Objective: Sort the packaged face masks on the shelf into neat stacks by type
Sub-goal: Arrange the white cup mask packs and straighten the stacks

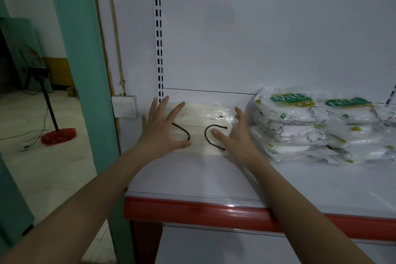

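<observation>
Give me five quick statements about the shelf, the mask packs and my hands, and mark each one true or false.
1. Both hands rest flat on the cream mask pack, left hand and right hand. True.
2. The green-labelled packs lie left of the cream pack. False: they are stacked to its right.
3. The cream masks have black ear loops. True.
4. The shelf has a blue front edge. False: its edge is red.
5. The right hand grips a green-labelled pack. False: its fingers lie straight, on the cream pack's right side.
</observation>
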Tool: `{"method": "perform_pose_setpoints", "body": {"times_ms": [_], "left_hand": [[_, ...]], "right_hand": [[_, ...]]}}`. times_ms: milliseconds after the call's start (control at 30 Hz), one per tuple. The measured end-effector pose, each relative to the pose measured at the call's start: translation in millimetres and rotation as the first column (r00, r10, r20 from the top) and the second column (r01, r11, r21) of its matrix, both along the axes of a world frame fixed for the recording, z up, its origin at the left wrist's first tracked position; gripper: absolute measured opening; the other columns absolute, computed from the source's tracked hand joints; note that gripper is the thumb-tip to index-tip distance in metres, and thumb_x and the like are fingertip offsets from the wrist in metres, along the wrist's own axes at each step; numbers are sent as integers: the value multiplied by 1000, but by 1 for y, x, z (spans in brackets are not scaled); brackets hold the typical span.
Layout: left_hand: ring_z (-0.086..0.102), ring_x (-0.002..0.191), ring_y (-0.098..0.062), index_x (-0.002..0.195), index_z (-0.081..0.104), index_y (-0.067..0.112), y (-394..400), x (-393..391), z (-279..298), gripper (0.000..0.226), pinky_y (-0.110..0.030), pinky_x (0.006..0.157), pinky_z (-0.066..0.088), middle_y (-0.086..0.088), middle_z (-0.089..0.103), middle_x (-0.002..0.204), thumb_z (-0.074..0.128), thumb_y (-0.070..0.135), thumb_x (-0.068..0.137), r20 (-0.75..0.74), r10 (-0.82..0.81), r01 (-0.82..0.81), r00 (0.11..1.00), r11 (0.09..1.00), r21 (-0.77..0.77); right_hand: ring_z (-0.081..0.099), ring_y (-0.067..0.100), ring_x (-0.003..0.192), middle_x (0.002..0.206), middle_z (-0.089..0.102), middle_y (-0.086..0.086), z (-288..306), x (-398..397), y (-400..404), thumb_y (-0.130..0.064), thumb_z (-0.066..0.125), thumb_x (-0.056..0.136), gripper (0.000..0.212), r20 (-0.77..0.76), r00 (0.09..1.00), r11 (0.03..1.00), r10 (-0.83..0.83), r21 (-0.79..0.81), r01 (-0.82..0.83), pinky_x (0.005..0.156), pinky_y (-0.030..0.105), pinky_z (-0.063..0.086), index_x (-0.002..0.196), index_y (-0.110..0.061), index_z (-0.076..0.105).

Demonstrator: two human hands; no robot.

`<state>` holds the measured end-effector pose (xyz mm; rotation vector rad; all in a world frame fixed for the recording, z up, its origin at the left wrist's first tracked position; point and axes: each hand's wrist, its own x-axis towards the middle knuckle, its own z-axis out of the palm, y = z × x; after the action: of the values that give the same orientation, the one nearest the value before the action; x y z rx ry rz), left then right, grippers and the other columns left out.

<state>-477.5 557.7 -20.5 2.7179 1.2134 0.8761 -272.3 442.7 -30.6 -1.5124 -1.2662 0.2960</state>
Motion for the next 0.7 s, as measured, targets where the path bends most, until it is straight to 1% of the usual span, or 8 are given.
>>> {"method": "perform_pose_setpoints", "body": {"times_ms": [67,167,233,300,400,467,567,700], "left_hand": [[-21,150,-22,155,7,43,-3,0,5,103,-61,120,-2,3,-9,164,65,71,76,6,22,-22,1000,995,95],[8,150,-29,148,38,28,-19,7,21,80,-58,120,10,-6,25,157,51,68,80,184,-82,21,979,951,309],[25,141,-29,138,52,19,-37,21,36,64,-44,120,21,-8,42,145,51,56,84,320,-202,59,926,912,406],[37,131,-22,129,58,17,-63,38,52,49,-18,114,22,-5,51,134,55,43,87,438,-308,120,845,906,405],[49,119,-11,127,58,23,-108,65,72,37,-13,101,35,6,55,126,64,28,91,635,-365,365,681,921,138],[51,118,-10,133,52,29,-132,81,82,43,-17,91,41,6,52,128,67,26,92,741,-273,560,614,812,-164],[46,126,-15,145,35,40,-148,108,80,60,-26,89,39,4,39,142,65,37,93,774,-107,670,624,582,-460],[33,140,-25,154,12,40,-152,137,68,86,-45,99,33,1,14,160,63,56,88,735,137,604,664,483,-634]], "right_hand": [[17,4,145,161,19,-3,7,-7,-9,-41,64,94,82,90,995,998,-36,52,32,121,32,19,157,-22,15],[24,-5,136,157,29,-2,23,-17,-21,-33,52,101,58,207,968,965,-143,246,90,109,6,17,153,-19,30],[30,2,140,153,37,3,35,-21,-28,-24,50,102,46,260,942,914,-213,394,98,110,5,18,146,-13,41],[37,8,137,144,45,6,50,-20,-39,-17,50,101,38,291,919,859,-266,504,89,111,13,26,138,-8,50],[49,12,123,130,51,4,73,-6,-65,-11,44,100,30,266,882,783,-388,600,164,103,23,39,128,-8,56],[52,6,112,125,53,-1,85,13,-87,-9,41,101,29,172,864,742,-473,607,285,94,16,41,126,-12,56],[53,7,105,125,56,-2,93,48,-121,-13,39,102,30,-15,839,725,-544,495,479,80,5,37,128,-17,54],[53,16,108,129,56,5,94,84,-135,-28,41,103,35,27,813,801,-581,195,566,79,22,37,134,-16,50]]}}
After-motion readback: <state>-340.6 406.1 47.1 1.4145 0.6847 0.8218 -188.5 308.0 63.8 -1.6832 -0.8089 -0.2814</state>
